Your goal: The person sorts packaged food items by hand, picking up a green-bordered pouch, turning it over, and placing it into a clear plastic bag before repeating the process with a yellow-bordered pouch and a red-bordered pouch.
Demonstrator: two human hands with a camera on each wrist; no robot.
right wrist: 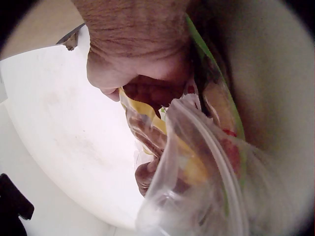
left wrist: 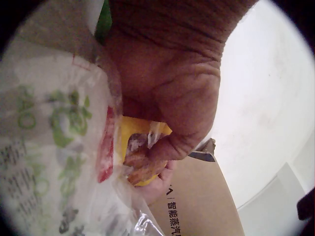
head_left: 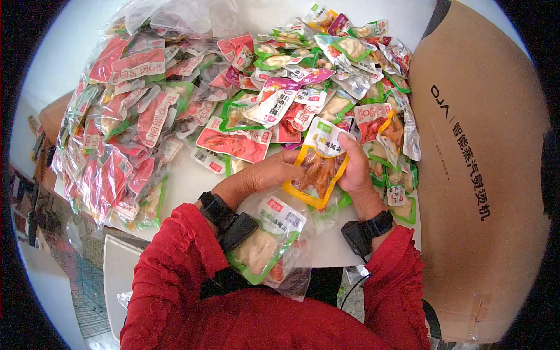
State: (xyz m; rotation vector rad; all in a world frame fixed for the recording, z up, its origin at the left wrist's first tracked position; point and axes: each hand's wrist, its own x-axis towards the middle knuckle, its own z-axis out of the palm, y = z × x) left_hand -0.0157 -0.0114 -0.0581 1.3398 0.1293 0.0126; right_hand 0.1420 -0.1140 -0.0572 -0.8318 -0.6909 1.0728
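Observation:
A yellow-bordered snack packet with brown pieces behind its clear window is held upright between both hands. My left hand grips its left side, thumb over the window. From the other side my right hand pinches the right edge near the white label. Just below, against the red top, hangs a clear plastic bag with a green-bordered packet of pale food inside. In the right wrist view the bag's thin plastic overlaps the yellow-bordered packet, and the right fingers are partly hidden.
Loose packets in red, green and purple lie heaped on the white table beyond the hands. A large clear sack full of red-labelled packets stands at the left. A tall cardboard box borders the right side.

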